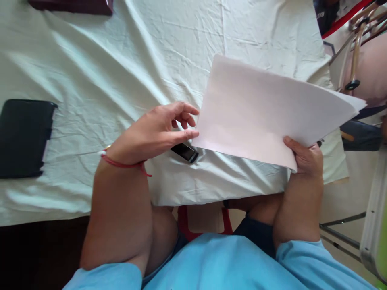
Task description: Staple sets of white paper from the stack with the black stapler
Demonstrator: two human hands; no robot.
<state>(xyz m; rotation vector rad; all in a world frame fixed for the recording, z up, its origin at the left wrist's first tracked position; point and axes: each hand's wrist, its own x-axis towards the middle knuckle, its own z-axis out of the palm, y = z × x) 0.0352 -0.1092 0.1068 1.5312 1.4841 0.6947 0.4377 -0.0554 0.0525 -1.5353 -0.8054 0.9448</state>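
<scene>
A stack of white paper sheets (248, 108) is held tilted above the cloth, its sheets fanning apart at the right end. My right hand (306, 157) grips the stack's near right edge, thumb on top and the other fingers hidden underneath. At the stack's left edge is my left hand (169, 125), fingers curved and apart from the thumb, the tips right beside the paper. Whether they touch it I cannot tell. Partly covered by the left hand, a small dark device with a glossy face (186, 152) lies on the cloth.
A pale, wrinkled cloth (121, 60) covers the table. To the left lies a black flat case (26, 139); a dark maroon box (75, 6) is at the far left. Beyond the table's right edge stand a metal-framed chair (356, 60) and a silvery folding frame (373, 213).
</scene>
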